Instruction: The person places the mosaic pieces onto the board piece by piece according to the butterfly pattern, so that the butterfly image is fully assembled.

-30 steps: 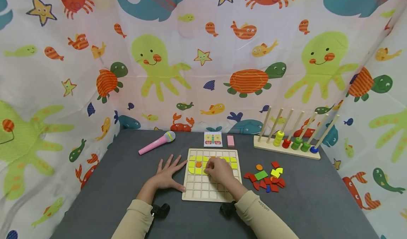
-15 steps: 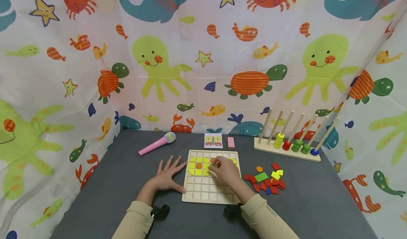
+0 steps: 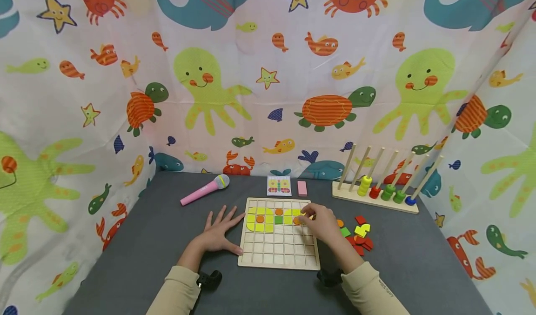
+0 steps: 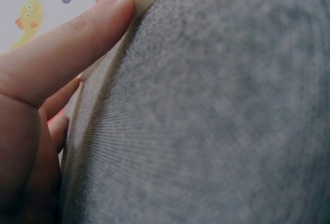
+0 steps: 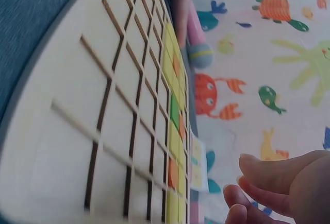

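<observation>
The wooden board (image 3: 278,260) lies on the desk (image 3: 138,259), its far part holding yellow tiles (image 3: 259,227), a green tile (image 3: 278,220) and orange discs (image 3: 260,219). Over its far right side hovers the right hand (image 3: 322,222), fingers loosely bent, grip slack; the left hand (image 3: 214,237), fingers spread, touches the left edge by thumb. Loose pieces (image 3: 366,244) lie rightward, a microphone (image 3: 204,190) beyond, leftward.

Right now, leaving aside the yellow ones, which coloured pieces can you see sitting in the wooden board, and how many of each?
Orange round pieces: 3
Green square piece: 1
Total showing in the wooden board: 4
</observation>
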Motion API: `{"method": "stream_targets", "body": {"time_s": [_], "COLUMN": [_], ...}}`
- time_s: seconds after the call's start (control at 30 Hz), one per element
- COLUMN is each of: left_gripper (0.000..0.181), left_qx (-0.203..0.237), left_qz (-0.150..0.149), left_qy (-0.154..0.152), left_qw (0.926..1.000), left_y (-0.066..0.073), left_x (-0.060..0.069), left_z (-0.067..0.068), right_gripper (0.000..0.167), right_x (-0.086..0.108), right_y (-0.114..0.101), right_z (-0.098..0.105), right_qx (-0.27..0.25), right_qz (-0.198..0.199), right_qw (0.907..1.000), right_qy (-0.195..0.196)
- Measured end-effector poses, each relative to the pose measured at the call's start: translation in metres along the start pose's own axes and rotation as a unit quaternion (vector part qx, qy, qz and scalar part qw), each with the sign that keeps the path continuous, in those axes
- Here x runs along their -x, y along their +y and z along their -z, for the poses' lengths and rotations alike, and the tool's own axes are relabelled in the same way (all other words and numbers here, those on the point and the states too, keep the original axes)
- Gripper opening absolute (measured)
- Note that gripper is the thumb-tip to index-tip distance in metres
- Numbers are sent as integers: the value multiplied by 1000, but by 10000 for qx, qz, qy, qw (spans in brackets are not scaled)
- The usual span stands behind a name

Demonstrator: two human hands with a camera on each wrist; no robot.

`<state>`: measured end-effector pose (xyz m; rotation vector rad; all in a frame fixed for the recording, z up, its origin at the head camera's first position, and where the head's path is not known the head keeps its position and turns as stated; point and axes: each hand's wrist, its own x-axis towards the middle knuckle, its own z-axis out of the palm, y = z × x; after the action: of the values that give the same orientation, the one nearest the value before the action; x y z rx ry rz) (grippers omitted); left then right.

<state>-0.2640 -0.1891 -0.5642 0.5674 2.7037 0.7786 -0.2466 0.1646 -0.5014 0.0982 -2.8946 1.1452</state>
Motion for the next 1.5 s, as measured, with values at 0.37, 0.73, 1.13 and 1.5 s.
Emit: {"method": "stream_targets", "body": {"time_s": [0.37,0.73,1.13,1.5], "left_gripper": [121,120,120,120], "left_qx": [-168,-157,-107,-183], "left_qz": [113,99,119,107], "left_qy": [-45,-13,-22,5], "left_qw": [9998,9998,9999,9998], "left_y": [6,5,5,4], "left_x": [3,2,2,1], "left_z": [4,2,4,2], "right_gripper": [21,33,45,30], "right_x": [11,32,36,26], "right_y": [45,77,99,92], "right_z": [32,53,57,60], "right_qx": [220,742,1214,860], "right_qz": [-344,-1092,-1649,-1811], "right_qw": [9990,9909,9788,9797], "right_qy": [207,267,97,79]}}
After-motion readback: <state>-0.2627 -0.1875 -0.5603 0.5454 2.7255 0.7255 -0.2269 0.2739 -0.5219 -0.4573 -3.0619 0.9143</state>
